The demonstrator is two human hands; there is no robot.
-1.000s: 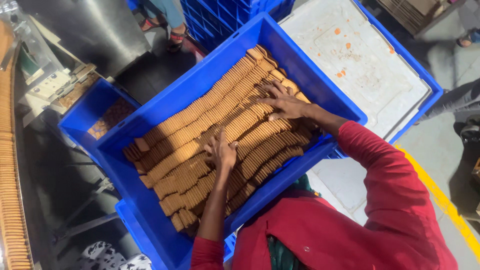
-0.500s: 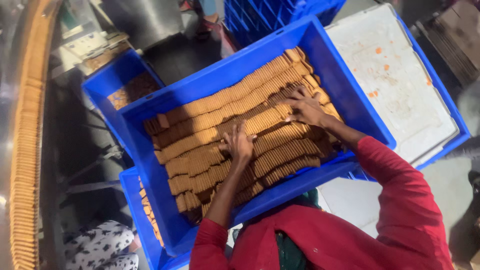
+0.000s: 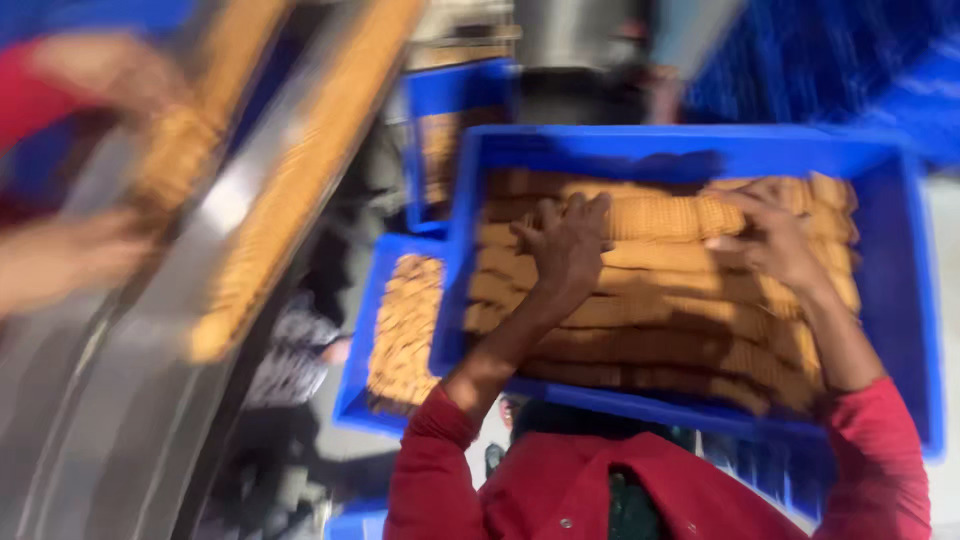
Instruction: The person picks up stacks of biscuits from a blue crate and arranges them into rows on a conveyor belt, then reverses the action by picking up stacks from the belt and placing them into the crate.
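Blue crate [image 3: 905, 300]: left hand [image 3: 568, 243] and right hand [image 3: 770, 240] spread flat on brittle biscuit rows [image 3: 650, 330] (crumbly; lift whole rows gently).

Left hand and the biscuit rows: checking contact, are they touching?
Touching. The head view shows the left hand lying flat on the biscuit rows in the blue crate.

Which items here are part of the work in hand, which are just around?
In use: left hand and right hand, both flat on biscuit rows in the big blue crate.
Around: lower crate of biscuits, conveyor, far crate.
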